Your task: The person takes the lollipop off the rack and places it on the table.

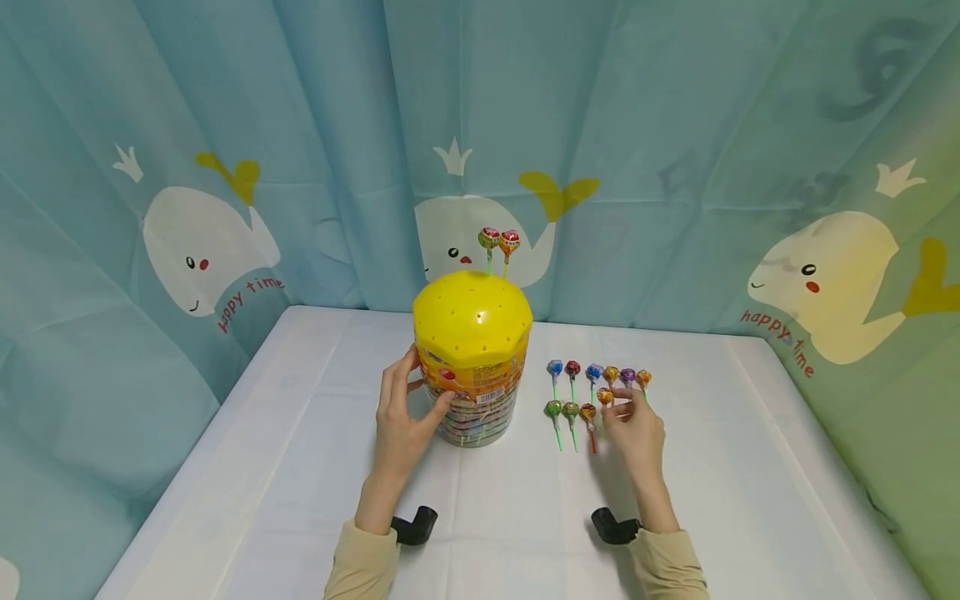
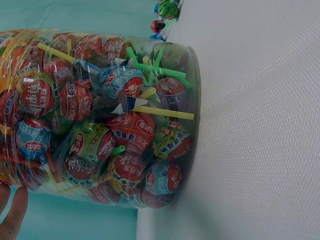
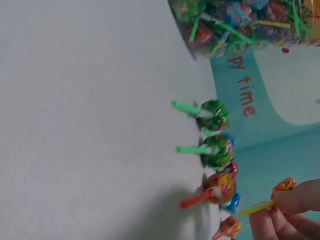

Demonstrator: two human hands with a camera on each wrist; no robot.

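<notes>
A clear tub of lollipops (image 1: 480, 417) with a domed yellow lid (image 1: 472, 312) stands upright on the table. Two lollipops (image 1: 509, 242) stick up from holes at the lid's back. My left hand (image 1: 401, 421) grips the tub from the left, thumb at the front and fingers around the side; only its fingertips (image 2: 15, 212) show in the left wrist view. Between right thumb and fingers I pinch an orange-wrapped lollipop (image 3: 284, 186) by its yellow stick. That right hand (image 1: 636, 429) is at the right end of the front row of lollipops, close over the table.
Lollipops lie in two rows right of the tub. The back row includes a blue one (image 1: 554, 367) and a purple one (image 1: 627, 377); in front are two green ones (image 1: 553, 408) and an orange one with a red stick (image 1: 588, 413). A printed curtain (image 1: 337, 167) hangs behind the white table (image 1: 300, 467).
</notes>
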